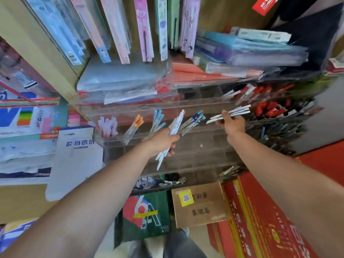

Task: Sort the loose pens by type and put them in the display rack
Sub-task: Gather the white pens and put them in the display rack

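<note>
- Far left, outside the rack: a white paper pad [74,161] leans against the shelf side. Not part of the sort.
- Clear acrylic display rack [201,144], tiered, with divided compartments; pens stand tilted in them, caps up, presumably so the types read at a glance.
- Middle tier, left to right: pink-capped pens [108,125], roughly five or six; orange-capped pens [136,123], two or three; light-blue-capped pens [158,119], about four; blue-labelled pens [195,118], about four. Blur prevents firm counts.
- Left hand [163,142]: fingers curled tight round a bundle of white pens [172,135], about four, held upright in front of the middle tier. Tips hang below the fist, labelled ends stick up. Looks like a reserve stock gripped so the other hand can work.
- Right hand [233,122]: thumb on top, fingers wrapped beneath, clamping a fan of white pens [232,113], about five or six. The fan lies nearly level, one end pointing toward the right-hand compartments, likely being lined up for insertion.
- Right of that hand: red-capped pens [268,108] fill the neighbouring compartments, too many and too blurred to count.
- Lower tiers mostly empty; a few dark pens [229,171] lie at the bottom right.
- Judgement: sort is midway, both bundles not yet racked.
</note>
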A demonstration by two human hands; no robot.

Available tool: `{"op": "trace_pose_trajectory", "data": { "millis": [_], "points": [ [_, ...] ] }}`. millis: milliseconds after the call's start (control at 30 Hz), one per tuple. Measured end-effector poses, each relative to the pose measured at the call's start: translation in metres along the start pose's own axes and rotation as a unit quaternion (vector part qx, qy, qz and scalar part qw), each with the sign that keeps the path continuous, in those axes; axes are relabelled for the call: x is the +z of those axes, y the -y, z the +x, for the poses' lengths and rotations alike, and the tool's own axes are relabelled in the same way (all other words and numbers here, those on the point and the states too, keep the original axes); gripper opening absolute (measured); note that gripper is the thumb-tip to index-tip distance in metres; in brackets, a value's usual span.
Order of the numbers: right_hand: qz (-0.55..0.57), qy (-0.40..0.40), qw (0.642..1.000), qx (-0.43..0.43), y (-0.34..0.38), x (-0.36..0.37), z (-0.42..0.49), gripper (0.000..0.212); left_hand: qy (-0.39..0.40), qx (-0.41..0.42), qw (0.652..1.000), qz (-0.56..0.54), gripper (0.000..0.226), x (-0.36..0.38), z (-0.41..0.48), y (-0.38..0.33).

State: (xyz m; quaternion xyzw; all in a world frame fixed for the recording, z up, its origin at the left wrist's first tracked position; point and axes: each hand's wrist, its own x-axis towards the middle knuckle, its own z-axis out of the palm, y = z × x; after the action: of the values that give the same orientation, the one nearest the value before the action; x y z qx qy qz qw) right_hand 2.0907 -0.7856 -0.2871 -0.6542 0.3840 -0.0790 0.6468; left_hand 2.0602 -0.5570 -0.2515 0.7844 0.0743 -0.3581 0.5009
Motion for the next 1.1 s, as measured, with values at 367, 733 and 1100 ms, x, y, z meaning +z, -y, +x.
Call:
{"op": "trace_pose_trajectory", "data": {
  "millis": [367,733,1100],
  "points": [
    [-0.123,0.001,0.992,0.015,-0.025,0.022,0.023,0.020,-0.001,0.006,1.000,0.011,0.009,0.002,0.013,0.014],
    [-0.037,0.039,0.999,0.005,-0.023,0.012,-0.024,0.028,0.017,0.034,0.996,0.082,0.032,0.003,0.017,0.012],
    [0.017,0.401,0.913,0.072,-0.022,0.032,-0.075,0.019,0.076,0.072,0.989,0.101,0.017,0.013,0.004,0.005]
  ]
}}
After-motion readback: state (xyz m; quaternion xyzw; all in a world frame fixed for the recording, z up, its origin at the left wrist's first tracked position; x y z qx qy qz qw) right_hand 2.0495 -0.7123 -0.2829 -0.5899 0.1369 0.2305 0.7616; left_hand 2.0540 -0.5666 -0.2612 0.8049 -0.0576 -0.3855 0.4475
